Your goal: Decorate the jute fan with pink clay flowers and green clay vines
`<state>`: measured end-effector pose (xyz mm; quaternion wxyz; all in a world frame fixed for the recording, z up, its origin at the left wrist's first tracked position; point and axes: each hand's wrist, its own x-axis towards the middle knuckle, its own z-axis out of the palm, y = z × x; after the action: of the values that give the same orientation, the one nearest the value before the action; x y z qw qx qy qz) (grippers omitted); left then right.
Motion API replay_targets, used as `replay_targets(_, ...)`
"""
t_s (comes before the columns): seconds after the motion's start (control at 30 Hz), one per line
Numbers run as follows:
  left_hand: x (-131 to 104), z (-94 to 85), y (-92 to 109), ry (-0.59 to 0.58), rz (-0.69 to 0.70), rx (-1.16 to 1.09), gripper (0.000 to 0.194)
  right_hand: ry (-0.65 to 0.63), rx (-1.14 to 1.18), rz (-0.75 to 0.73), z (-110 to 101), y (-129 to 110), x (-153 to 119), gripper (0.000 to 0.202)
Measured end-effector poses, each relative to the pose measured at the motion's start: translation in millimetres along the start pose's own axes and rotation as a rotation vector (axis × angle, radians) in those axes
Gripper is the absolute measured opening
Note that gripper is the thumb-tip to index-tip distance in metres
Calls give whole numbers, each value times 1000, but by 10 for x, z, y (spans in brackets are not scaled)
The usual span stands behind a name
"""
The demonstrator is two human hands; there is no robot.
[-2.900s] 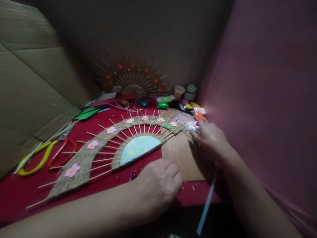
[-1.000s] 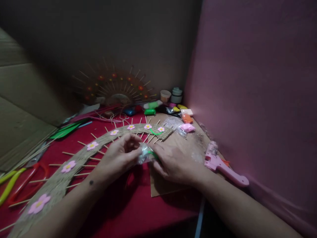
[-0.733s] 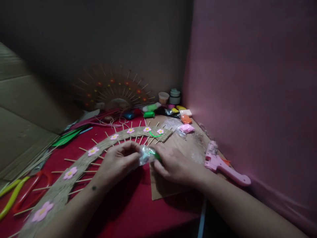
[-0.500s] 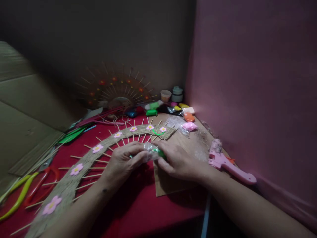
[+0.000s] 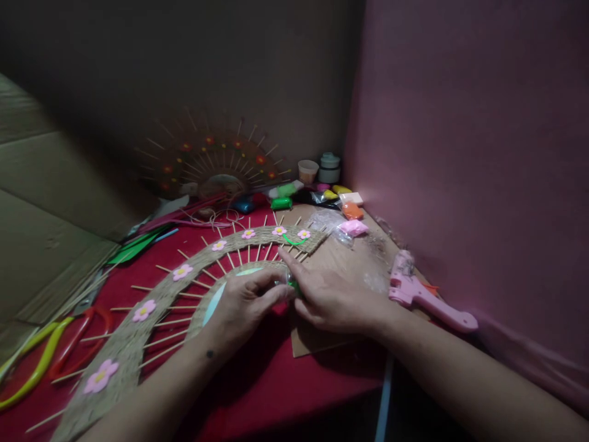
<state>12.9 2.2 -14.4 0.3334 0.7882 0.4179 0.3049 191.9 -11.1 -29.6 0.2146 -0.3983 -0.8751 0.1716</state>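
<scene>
In front of me a small clear packet of green clay (image 5: 291, 283) is between my hands, mostly hidden by fingers. My left hand (image 5: 243, 302) is closed, pinching its left end between thumb and fingers. With the index finger stretched forward, my right hand (image 5: 332, 298) has its other fingers curled around the green end. Just beyond lies a twine-wrapped arch (image 5: 196, 256) on thin sticks, bearing several pink flowers with yellow centres. A thin green strand (image 5: 294, 243) curves between the two flowers at its right end. Part of a light-blue inner piece (image 5: 216, 301) shows beside my left hand.
A pink glue gun (image 5: 430, 307) rests at right by the wall. Yellow-handled (image 5: 39, 356) and red-handled tools (image 5: 76, 344) lie at left. Clay packets (image 5: 352, 228), a cup (image 5: 308, 170) and a jar (image 5: 329, 167) stand behind. A similar flowered arch (image 5: 221, 156) leans at the back.
The packet has shifted slightly right and is now more covered by my fingers. My right index finger has straightened forward. The light-blue inner piece shows more beside my left hand.
</scene>
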Motion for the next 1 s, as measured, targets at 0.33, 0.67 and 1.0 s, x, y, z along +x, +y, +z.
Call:
replay_targets(0.33, -60, 20, -8, -58, 107, 148, 14, -107, 74, 22, -30, -22, -21, 82)
replay_targets(0.67, -91, 5, -80, 46, 261, 193, 8, -100, 250, 22, -77, -15, -11, 81)
replay_targets(1.0, -72, 0, -167, 101, 229, 68, 16, -58, 666, 235, -214, -45, 48, 80)
